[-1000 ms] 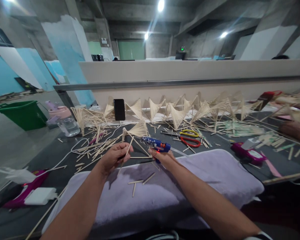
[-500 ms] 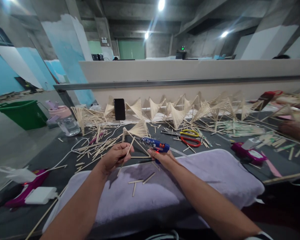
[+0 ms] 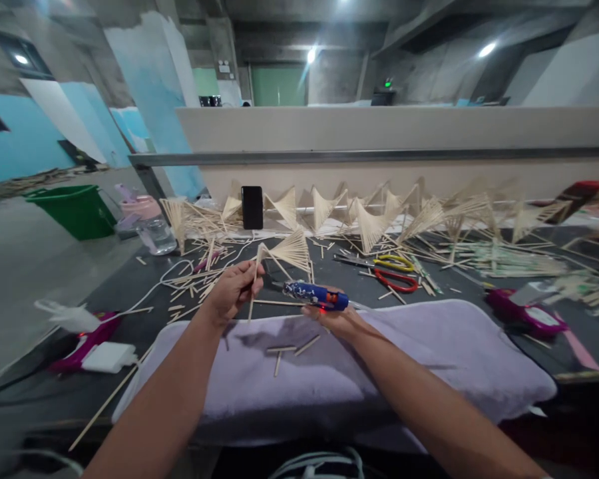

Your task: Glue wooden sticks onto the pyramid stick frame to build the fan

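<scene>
My left hand (image 3: 238,291) pinches a thin wooden stick (image 3: 251,307), which stands nearly upright against the near left corner of a fan-shaped stick model (image 3: 290,251). In my right hand (image 3: 332,318) is a blue hot glue gun (image 3: 315,294) with a red light showing. Its nozzle points left toward my left fingers, a short gap away. The model stands on the dark table just beyond both hands. Several short stick pieces (image 3: 282,350) lie on the lilac cloth (image 3: 369,379) below my hands.
Scissors (image 3: 395,279) with red and yellow handles lie right of the model. Behind stand a black phone (image 3: 252,207) and several twisted stick models (image 3: 374,223). A water bottle (image 3: 152,229) stands left. Magenta power strips (image 3: 87,339) with plugs and cables lie at both sides.
The stick in my left hand has gone from slanting to nearly upright and now meets the model's corner. The glue gun stays in my right hand. The whole view has shifted slightly.
</scene>
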A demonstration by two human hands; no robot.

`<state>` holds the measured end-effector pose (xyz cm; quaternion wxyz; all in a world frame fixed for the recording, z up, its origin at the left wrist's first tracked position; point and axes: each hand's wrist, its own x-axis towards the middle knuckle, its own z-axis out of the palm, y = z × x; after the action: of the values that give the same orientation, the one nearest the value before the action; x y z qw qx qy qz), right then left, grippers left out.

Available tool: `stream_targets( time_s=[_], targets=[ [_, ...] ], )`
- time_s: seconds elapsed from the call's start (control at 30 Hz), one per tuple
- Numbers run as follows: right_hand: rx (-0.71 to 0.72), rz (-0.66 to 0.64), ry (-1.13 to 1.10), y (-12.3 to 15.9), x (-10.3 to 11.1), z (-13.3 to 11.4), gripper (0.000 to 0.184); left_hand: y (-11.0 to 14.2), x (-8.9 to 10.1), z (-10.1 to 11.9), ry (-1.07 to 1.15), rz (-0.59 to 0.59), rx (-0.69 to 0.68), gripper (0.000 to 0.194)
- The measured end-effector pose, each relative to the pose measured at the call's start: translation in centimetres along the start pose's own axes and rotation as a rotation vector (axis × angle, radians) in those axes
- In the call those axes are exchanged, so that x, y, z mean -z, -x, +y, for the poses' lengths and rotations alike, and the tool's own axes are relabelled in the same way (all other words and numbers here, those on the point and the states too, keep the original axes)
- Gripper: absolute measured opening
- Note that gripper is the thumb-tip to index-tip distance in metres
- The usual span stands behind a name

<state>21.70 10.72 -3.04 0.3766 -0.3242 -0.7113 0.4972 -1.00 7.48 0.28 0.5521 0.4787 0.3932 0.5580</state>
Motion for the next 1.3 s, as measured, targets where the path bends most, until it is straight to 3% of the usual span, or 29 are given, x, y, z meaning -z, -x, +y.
stream_targets(
  time_s=[0.13, 0.33, 1.3],
  targets=[
    [0.263, -0.154, 0.316, 0.1, -0.5, 0.8, 0.027, 0.0, 0.6, 0.6, 0.142, 0.065, -0.12, 0.017],
    [0.435, -0.255, 0.4, 0.4, -1.1, 0.7, 0.027, 0.0, 0.4, 0.6, 0.182, 0.102, -0.181, 0.015],
    [0.333, -0.181, 0.492, 0.5, -1.5, 1.6, 0.027, 0.1, 0.0, 0.6, 0.217, 0.047, -0.204, 0.015]
  ],
)
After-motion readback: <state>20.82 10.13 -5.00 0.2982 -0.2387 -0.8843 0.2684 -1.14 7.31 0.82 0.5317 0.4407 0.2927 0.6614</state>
